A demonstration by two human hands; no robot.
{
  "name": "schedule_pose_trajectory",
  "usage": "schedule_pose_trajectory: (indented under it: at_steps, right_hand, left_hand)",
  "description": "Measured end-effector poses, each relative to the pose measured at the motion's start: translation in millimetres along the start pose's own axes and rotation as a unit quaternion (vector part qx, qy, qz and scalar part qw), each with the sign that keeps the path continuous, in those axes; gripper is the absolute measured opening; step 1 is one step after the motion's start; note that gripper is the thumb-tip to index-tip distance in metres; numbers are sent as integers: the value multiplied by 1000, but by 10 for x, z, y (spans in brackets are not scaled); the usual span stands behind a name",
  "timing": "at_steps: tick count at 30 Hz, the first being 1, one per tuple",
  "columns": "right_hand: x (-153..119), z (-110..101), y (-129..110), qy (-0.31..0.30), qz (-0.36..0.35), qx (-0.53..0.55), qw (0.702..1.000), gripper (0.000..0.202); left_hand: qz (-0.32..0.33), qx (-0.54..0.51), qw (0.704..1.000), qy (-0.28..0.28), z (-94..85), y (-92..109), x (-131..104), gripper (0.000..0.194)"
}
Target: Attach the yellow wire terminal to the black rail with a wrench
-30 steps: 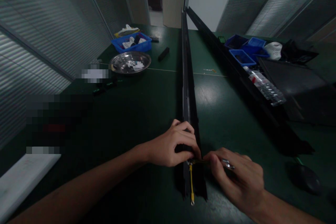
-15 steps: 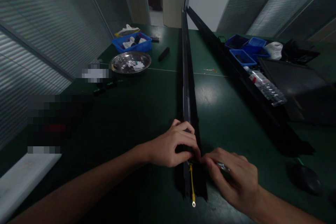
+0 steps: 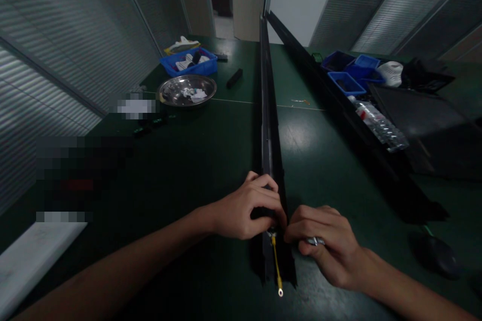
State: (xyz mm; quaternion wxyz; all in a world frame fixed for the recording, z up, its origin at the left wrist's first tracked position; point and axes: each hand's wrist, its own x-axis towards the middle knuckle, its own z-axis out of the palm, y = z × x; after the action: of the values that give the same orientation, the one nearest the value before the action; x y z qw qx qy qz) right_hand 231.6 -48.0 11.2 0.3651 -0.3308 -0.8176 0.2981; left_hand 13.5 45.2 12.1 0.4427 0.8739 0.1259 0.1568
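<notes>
Lying under left hand (image 3: 244,211), near right hand (image 3: 333,243): rail (image 3: 267,130)

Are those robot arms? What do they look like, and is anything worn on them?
No, they are a person's. The left hand and right hand are ungloved, with five-fingered human shapes. The left forearm and right forearm are bare: no sleeves, watch, cables or markings show.

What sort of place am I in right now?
Probably a workroom, perhaps an office used as a workshop: slatted blinds line the walls, while long black rails and blue plastic bins share a big green table.
</notes>
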Motion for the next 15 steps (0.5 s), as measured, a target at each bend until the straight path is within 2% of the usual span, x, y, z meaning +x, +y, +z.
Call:
schedule_pose_trajectory:
  at_steps: [4,7,10,15]
  right_hand:
    - [6,-16,2,-8,-5,-5,1000,37]
    - [1,1,-47,68,25,-55,996,21]
    - [-8,40,-115,151,41,-108,982,16]
    - [-24,115,-203,165,38,-170,971,15]
  left_hand:
    - [-4,-2,1000,-6,-2,5,2,17]
    - [-10,-6,1000,-7,-5,6,0,17]
    - [-12,-6,1000,-7,-4,-1,-4,20]
    - [-7,0,1000,-5,6,-16,-13,23]
